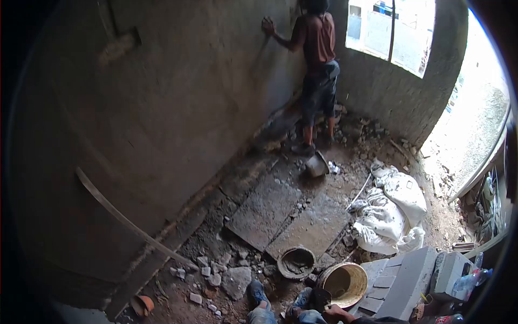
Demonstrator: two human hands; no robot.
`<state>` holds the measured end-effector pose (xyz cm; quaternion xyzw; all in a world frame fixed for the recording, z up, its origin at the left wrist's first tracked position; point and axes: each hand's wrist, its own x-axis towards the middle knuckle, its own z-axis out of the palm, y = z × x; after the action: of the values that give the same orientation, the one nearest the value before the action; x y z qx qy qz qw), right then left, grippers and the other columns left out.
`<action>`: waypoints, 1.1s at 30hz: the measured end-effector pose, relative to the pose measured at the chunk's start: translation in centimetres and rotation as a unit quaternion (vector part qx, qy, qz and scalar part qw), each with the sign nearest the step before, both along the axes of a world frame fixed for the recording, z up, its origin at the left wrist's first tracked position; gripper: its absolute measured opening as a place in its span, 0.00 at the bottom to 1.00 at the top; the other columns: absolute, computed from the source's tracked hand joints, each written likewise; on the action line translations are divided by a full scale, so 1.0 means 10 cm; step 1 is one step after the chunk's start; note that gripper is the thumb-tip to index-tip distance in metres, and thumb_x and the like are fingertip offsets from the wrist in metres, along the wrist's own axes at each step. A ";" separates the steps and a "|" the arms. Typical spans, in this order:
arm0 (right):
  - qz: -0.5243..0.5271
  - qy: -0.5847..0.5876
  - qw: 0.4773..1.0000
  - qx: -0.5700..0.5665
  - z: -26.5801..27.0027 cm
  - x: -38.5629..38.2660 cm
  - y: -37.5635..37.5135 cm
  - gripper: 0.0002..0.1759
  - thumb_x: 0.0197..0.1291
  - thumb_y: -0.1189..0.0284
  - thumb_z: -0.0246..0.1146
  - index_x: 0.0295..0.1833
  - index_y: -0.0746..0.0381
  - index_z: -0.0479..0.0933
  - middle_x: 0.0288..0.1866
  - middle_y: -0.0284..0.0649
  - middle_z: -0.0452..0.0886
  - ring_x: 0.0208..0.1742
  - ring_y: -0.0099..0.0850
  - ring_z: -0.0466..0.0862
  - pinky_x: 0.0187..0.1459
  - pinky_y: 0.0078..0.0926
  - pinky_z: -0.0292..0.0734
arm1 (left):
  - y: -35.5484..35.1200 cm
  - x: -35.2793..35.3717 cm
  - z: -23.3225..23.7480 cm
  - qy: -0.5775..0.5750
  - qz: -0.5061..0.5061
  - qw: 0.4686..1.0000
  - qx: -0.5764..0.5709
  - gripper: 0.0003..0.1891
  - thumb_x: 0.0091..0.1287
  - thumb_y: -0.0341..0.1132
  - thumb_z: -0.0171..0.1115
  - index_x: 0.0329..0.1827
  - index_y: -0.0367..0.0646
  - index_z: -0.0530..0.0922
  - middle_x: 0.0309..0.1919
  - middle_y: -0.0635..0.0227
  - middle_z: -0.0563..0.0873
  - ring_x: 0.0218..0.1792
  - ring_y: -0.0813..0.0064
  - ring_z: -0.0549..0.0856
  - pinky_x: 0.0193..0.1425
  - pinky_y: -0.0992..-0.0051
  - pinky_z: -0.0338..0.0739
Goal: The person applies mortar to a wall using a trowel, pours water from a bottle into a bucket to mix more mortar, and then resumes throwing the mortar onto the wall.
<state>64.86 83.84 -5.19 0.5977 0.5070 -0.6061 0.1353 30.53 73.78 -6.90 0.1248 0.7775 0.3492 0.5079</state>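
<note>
My right hand (335, 313) is at the bottom edge, closed on the handle of a dark tool (322, 298), possibly a trowel. The tool is against the near left side of a large round bucket (359, 297), which has grey-brown material inside. My left hand is out of the frame. Left of the bucket, a dark round basin (296, 262) holds wet-looking material. My shoes (259, 292) rest on the rubble-strewn ground.
A co-worker (319, 48) stands at the far end, one hand on the wall (205, 70). Flat boards (264, 213) lie mid-floor, near white sacks (391, 210) and a tipped bucket (317, 164). A long strip (127, 220) leans left. Blocks (407, 281) and bottles (467, 283) are at right.
</note>
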 end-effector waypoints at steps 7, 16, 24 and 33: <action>-0.020 -0.004 0.992 0.128 -0.01 0.50 -0.06 0.09 0.46 0.67 0.63 0.25 0.62 0.76 0.20 0.32 0.75 0.24 0.26 0.74 0.26 0.31 0.68 | -0.81 -0.60 0.35 -0.023 0.151 0.986 -0.073 0.27 0.55 0.28 0.59 0.60 0.53 0.64 0.43 0.56 0.78 0.33 0.58 0.82 0.37 0.59 0.78; -0.006 -0.080 0.978 0.190 0.09 0.46 0.38 0.19 0.39 0.62 0.66 0.34 0.65 0.80 0.33 0.50 0.82 0.37 0.43 0.82 0.37 0.35 0.76 | -0.76 -0.92 0.61 -0.070 0.213 0.971 -0.084 0.32 0.57 0.27 0.58 0.65 0.59 0.57 0.49 0.53 0.75 0.34 0.52 0.82 0.33 0.51 0.79; 0.145 0.082 0.890 0.425 0.39 0.51 0.31 0.07 0.33 0.66 0.63 0.24 0.54 0.79 0.19 0.40 0.76 0.25 0.40 0.80 0.24 0.36 0.71 | -0.79 -0.87 0.67 -0.077 0.175 0.978 -0.081 0.27 0.64 0.33 0.53 0.66 0.50 0.56 0.52 0.53 0.73 0.39 0.47 0.81 0.38 0.50 0.77; 0.356 0.118 0.743 0.554 -1.40 0.84 0.27 0.04 0.39 0.66 0.59 0.23 0.51 0.79 0.19 0.38 0.75 0.23 0.40 0.78 0.23 0.38 0.71 | -0.85 -0.82 0.54 -0.071 0.162 0.978 -0.114 0.26 0.62 0.42 0.52 0.63 0.47 0.61 0.45 0.52 0.77 0.40 0.50 0.81 0.42 0.51 0.76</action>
<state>73.30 86.56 -19.22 0.2674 0.9413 -0.1920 -0.0750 22.35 65.26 -1.46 -0.0865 0.7841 0.3443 0.5091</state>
